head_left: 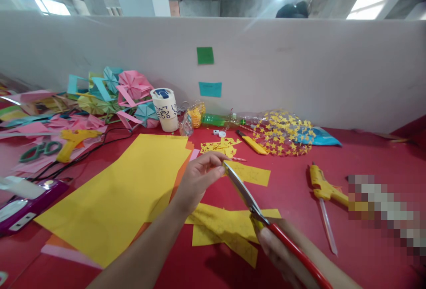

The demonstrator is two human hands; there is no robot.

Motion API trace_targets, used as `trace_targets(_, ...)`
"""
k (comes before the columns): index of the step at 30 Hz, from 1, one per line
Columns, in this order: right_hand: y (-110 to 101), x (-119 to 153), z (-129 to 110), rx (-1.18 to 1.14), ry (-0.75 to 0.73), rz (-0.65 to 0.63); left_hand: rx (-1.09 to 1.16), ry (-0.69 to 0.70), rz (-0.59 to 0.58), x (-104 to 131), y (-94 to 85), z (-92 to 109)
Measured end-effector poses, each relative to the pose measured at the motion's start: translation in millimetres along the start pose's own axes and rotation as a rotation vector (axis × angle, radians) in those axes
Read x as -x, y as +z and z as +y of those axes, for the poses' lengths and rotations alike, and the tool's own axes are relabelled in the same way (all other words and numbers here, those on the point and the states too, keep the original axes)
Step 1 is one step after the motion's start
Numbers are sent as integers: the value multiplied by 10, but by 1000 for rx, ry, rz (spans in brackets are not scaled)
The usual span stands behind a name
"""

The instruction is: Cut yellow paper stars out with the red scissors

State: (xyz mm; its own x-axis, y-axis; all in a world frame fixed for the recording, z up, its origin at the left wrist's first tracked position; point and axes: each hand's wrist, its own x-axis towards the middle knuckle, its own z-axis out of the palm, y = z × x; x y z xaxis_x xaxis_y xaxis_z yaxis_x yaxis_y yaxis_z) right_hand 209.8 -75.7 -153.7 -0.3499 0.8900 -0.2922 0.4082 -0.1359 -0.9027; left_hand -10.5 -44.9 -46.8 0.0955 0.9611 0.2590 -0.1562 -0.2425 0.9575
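My left hand [199, 176] pinches a small piece of yellow paper [226, 165] between thumb and fingers, at the tips of the scissors. The red-handled scissors [244, 193] are in my right hand [278, 247], their blades pointing up and left toward my left fingertips. Behind the blades lies a yellow paper strip [254, 173] with faint star outlines. Below my hands, several more yellow strips [222, 229] with drawn stars overlap on the red table [293, 205]. Part of my right hand is hidden by the scissor handle.
Large yellow sheets [123, 182] lie at left, near a yellow glue gun [75, 142], green-handled scissors [41, 150] and a purple power strip [33, 205]. At right is another glue gun [321, 182]. A star-covered clear ball [282, 134], a box cutter [253, 142] and a white cup [165, 111] stand behind.
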Motion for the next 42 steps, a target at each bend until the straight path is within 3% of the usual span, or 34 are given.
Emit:
trace_targets(8, -101, 402, -253, -44, 20, -60, 3, -24, 35, -1, 9, -62)
trace_targets(15, -37, 407, -690, -70, 12, -161, 19, -13, 12, 6, 26, -30)
trace_targets(19, -62, 446, -839, -56, -18, -148, 12, -16, 19, 6, 19, -25)
trace_targets(36, -28, 488, -837, 49, -86, -89, 71, -35, -19, 4, -5, -39)
trace_targets(40, -34, 507, -836, -39, -49, -75, 105, -53, 13, -7, -11, -34)
trace_targets(42, -79, 500, -831, -91, -15, 3, 158, -101, 20, -12, -5, -40)
